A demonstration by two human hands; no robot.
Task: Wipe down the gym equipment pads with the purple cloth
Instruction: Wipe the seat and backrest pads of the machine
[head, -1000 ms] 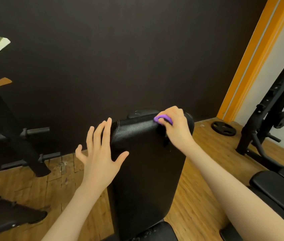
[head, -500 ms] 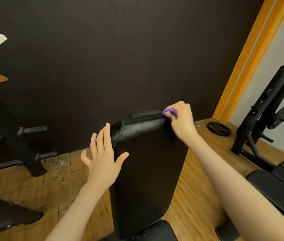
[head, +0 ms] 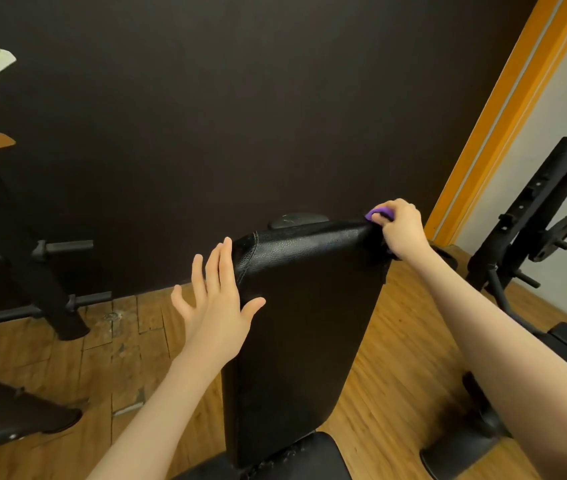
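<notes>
Atop the upright back pad [head: 304,306], right hand [head: 400,228] grips purple cloth [head: 380,214].

Back pad [head: 303,306]: black leather-like cover w/ pebbled grain, showing a soft sheen near the top edge, seam stitched at the corner. Purple cloth [head: 380,213]: looking soft, matt. Floor [head: 389,375]: wood planks, worn and scuffed at left. Rack frame [head: 531,216]: matt black metal. Wall [head: 240,98]: appearing dark, matt.

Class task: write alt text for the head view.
A right hand presses a purple cloth on the top right corner of an upright black bench pad. The open left hand rests at its left edge.
</notes>
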